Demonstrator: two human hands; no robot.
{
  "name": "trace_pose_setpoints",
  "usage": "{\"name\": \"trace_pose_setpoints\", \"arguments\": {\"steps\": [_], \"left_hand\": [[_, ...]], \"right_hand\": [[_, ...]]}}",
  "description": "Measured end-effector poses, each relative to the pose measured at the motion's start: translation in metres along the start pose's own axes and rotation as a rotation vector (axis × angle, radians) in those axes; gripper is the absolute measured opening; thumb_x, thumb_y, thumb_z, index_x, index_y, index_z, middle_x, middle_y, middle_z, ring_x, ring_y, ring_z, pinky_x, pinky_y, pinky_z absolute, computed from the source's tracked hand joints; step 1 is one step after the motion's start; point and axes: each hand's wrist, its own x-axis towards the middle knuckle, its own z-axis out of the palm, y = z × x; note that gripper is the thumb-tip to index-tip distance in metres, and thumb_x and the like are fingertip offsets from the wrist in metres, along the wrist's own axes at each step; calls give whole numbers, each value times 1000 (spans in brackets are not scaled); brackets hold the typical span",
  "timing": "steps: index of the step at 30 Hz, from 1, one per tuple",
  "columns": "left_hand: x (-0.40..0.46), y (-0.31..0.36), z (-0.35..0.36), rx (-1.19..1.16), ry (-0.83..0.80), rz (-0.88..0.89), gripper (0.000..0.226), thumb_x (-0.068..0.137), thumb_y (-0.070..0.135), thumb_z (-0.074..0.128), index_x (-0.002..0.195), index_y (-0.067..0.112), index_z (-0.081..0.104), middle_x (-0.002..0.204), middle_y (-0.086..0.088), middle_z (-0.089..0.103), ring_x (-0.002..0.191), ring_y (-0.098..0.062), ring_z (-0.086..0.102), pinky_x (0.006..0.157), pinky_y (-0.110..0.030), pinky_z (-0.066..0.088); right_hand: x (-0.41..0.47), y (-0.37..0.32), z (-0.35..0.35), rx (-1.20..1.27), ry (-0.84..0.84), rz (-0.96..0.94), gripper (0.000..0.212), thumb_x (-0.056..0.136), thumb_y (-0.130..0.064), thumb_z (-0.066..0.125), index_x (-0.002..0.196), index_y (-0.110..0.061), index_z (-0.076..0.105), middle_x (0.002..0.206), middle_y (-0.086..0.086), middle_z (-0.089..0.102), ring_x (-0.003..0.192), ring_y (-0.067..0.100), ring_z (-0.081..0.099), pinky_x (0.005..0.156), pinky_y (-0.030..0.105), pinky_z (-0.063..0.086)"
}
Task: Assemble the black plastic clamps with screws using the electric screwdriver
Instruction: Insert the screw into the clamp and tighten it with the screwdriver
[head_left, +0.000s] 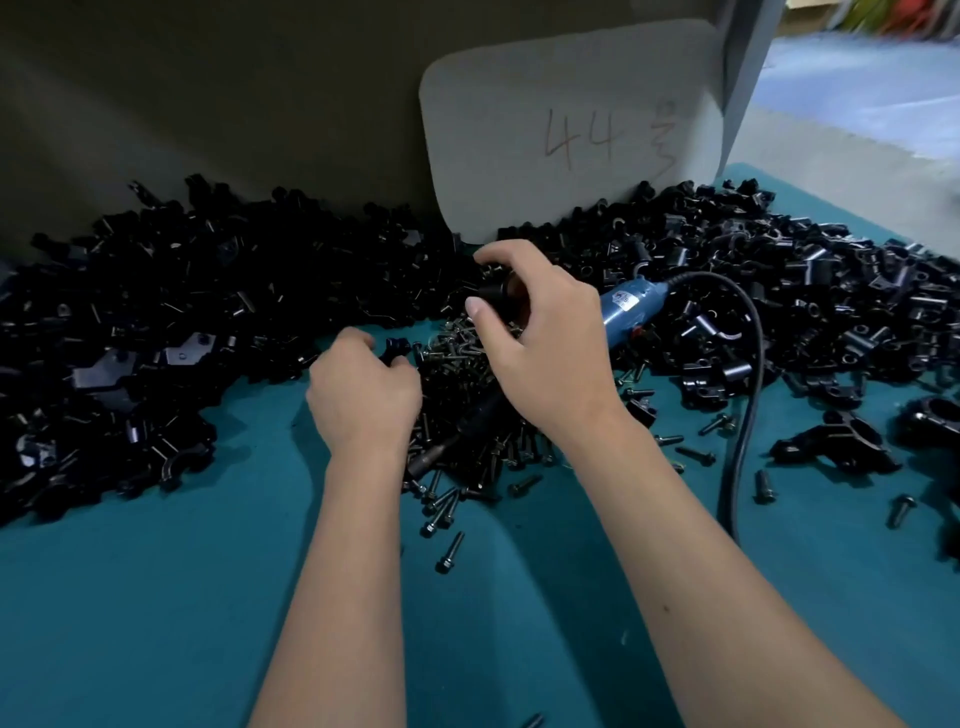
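my right hand curls around the electric screwdriver, its long axis slanting down-left toward my left hand, whose fingers pinch a black clamp piece just beside the screw pile.

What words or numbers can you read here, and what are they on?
"44" is handwritten on the grey card standing against the wall.
A handwritten character right after the 44 is too scrawled to read.
A small label on the blue electric screwdriver is too small and blurred to read.
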Motion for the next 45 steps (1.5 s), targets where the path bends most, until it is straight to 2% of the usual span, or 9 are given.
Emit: {"name": "trace_pose_setpoints", "arguments": {"steps": [7, 10, 13, 16, 21, 24, 33, 38, 45], "left_hand": [[-6, 19, 1, -434, 167, 121, 8, 93, 24, 74, 95, 26, 67, 109, -9, 66, 80, -5, 58, 70, -7, 44], [-25, 41, 8, -718, 53, 144, 16, 92, 18, 74, 88, 29, 62, 103, -7, 70, 80, -16, 68, 78, -34, 59], [-51, 64, 20, -929, -110, 175, 21, 93, 8, 74, 87, 22, 61, 88, -4, 70, 74, -16, 68, 74, -35, 59], [-68, 77, 29, -882, -160, 308, 18, 93, 11, 73, 87, 22, 60, 83, 0, 69, 78, -22, 70, 78, -43, 60], [-85, 79, 35, -819, -157, 464, 13, 95, 5, 66, 96, 16, 60, 94, -4, 66, 79, -19, 74, 62, -37, 63], [-84, 72, 33, -608, -46, 556, 33, 85, 5, 72, 112, 22, 62, 97, 14, 64, 92, -10, 68, 78, -40, 61], [-59, 57, 17, -613, -361, 399, 36, 79, 17, 87, 105, 29, 65, 100, 4, 76, 94, -10, 74, 86, -37, 60], [-52, 54, 12, -812, -514, 325, 19, 95, -3, 67, 102, 13, 74, 80, -2, 78, 63, -16, 72, 61, -23, 56], [-48, 55, 7, -997, -644, 129, 39, 104, -7, 43, 93, 11, 76, 78, -6, 77, 60, -18, 70, 57, -21, 54]], "right_hand": [[-8, 19, -34, 100, 98, -74, 31, 98, -16, 68, 128, -12, 65, 115, -8, 70, 104, 13, 69, 91, 42, 55], [-5, 34, -51, 35, 74, -123, 33, 98, -14, 67, 131, -10, 64, 121, -4, 70, 110, 16, 68, 96, 41, 54], [-1, 56, -70, -36, 42, -85, 36, 98, -10, 66, 134, -9, 63, 126, -4, 69, 114, 11, 65, 102, 35, 51], [-1, 64, -74, 63, 123, 92, 38, 98, -9, 62, 135, -12, 56, 119, -8, 67, 105, 6, 65, 98, 22, 49], [-9, 60, -62, 276, 236, 272, 29, 94, -16, 66, 121, -19, 57, 107, -1, 69, 102, 15, 68, 96, 38, 54], [-12, 61, -63, 310, 241, 332, 30, 96, -18, 70, 125, -19, 68, 115, -5, 71, 106, 9, 69, 99, 39, 55], [-12, 53, -73, 722, 131, 353, 29, 101, -10, 60, 130, -11, 65, 107, 6, 79, 96, 22, 76, 76, 27, 57], [-12, 53, -82, 797, -6, 309, 20, 101, -17, 61, 118, -20, 71, 111, 9, 79, 89, 19, 63, 61, 19, 44], [-13, 57, -76, 829, -140, 346, 25, 93, -11, 66, 115, -19, 74, 109, 8, 78, 101, 19, 71, 77, 28, 57]]}}
